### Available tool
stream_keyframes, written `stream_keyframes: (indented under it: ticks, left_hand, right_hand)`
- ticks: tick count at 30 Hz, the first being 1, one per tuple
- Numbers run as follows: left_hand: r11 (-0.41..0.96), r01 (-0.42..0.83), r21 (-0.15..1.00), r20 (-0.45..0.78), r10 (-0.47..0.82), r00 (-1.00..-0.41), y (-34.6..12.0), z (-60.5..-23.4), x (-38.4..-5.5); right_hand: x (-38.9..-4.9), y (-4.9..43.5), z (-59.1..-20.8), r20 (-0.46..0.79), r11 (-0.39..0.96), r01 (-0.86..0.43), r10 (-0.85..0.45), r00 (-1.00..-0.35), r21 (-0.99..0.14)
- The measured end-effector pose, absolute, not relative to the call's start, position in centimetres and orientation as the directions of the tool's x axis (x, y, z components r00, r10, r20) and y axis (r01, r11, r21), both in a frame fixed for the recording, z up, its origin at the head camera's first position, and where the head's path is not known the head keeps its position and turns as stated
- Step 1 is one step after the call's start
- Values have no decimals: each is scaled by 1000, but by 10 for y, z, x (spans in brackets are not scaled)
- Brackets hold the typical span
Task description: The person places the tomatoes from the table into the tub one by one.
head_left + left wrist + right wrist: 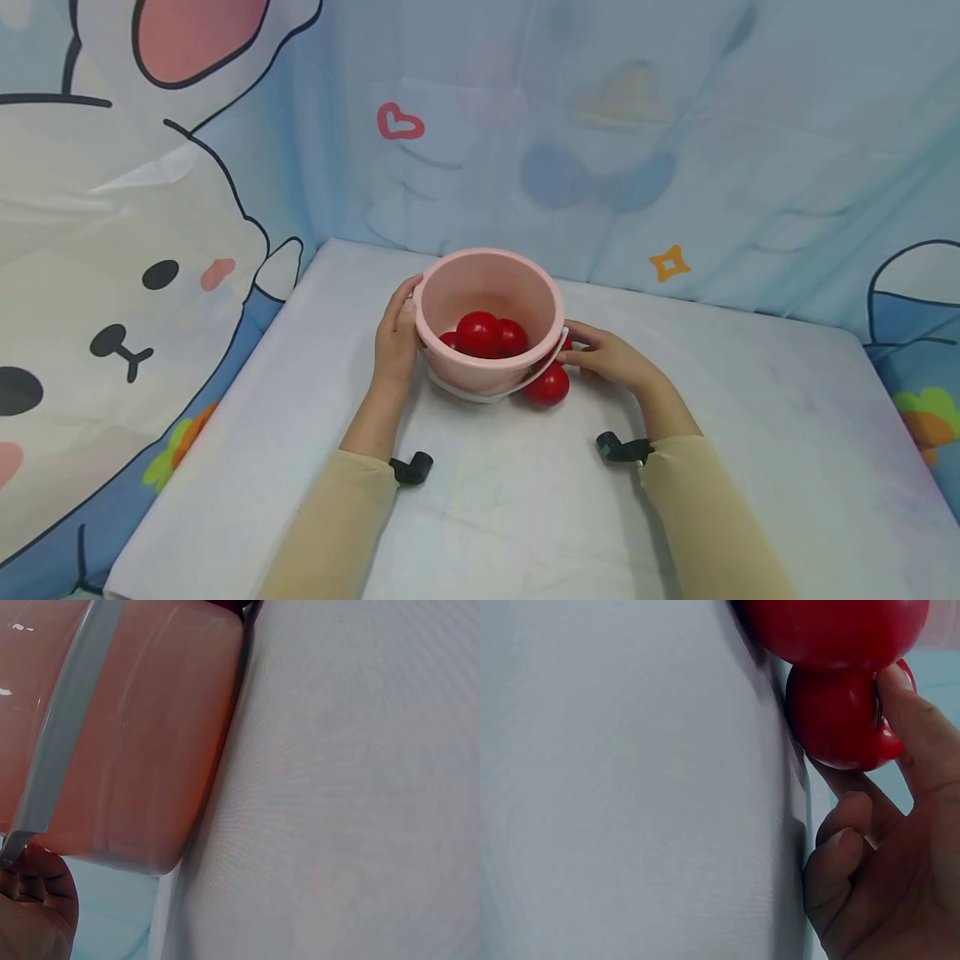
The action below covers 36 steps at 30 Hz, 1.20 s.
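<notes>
A pink bucket point(480, 377) with a white handle point(491, 398) stands on the table. Several glossy red tomato-like fruits point(477, 334) lie inside it. My left hand point(395, 342) holds the bucket's left side near the rim; in the left wrist view its curled fingers point(49, 881) are at the handle's end. At the bucket's right side, my right hand point(611, 358) pinches a red tomato-like fruit point(829, 720) between thumb and fingers, partly hidden by the handle in the head view. Another such fruit point(547, 385) rests on the table just in front, close against the bucket.
The white-covered table point(750, 467) extends to both sides and toward me. A light blue printed curtain point(480, 167) hangs behind its far edge, and a cartoon-printed cloth point(97, 275) is at the left. Black straps with small devices point(411, 469) sit on both wrists.
</notes>
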State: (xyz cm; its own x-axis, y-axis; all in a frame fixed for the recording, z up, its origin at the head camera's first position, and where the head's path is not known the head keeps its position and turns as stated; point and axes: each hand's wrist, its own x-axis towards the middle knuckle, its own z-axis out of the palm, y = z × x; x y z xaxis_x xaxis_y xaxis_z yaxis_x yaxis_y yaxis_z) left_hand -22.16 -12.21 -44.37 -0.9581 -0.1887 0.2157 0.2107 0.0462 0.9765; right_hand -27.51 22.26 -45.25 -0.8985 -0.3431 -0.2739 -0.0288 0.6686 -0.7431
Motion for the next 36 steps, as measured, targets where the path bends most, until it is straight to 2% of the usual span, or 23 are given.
stream_keyframes:
  ticks: [8,17,22,27,36]
  left_hand:
    - [35,226,973,229,-178,-957,-120,-442,-222]
    - [23,188,982,190,-174,-966,-121,-441,-221]
    - [35,186,982,189,-162,-968,-121,-429,-213]
    - [47,184,982,189,-162,-968,-120,-412,-200]
    - [49,174,983,180,-160,-971,-120,-410,-199]
  right_hand:
    - [-275,224,-453,-252,668,-38,-331,-909,-743]
    - [-277,224,-453,-257,682,-29,-315,-914,-731]
    - [-277,228,-451,-262,704,-30,-303,-916,-710]
    - [-277,234,-444,-274,720,-6,-272,-922,-694]
    - [-286,247,-419,-269,744,-37,-287,-919,-667]
